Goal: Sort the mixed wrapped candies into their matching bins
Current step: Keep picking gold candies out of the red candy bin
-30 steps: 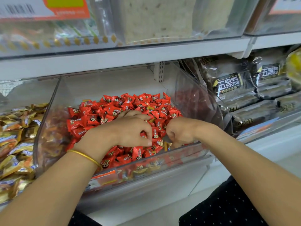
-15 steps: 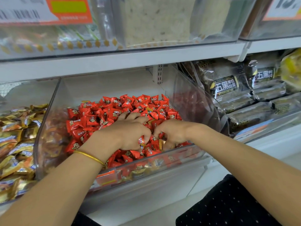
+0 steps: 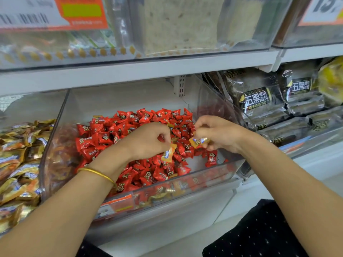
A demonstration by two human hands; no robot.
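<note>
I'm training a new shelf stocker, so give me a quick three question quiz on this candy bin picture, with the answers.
1. True or false: the right hand is empty.
2. Which wrappers fill the clear bin? A gold, B red, C black.
3. Fill in: the gold candy bin stands on the clear bin's ___ side.
Key: 1 false, it pinches a gold candy; 2 B; 3 left.

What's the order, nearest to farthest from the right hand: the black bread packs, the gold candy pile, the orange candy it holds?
1. Orange candy, pinched in the right hand itself.
2. Black bread packs, just to its right on the shelf.
3. Gold candy pile, far left.
</note>
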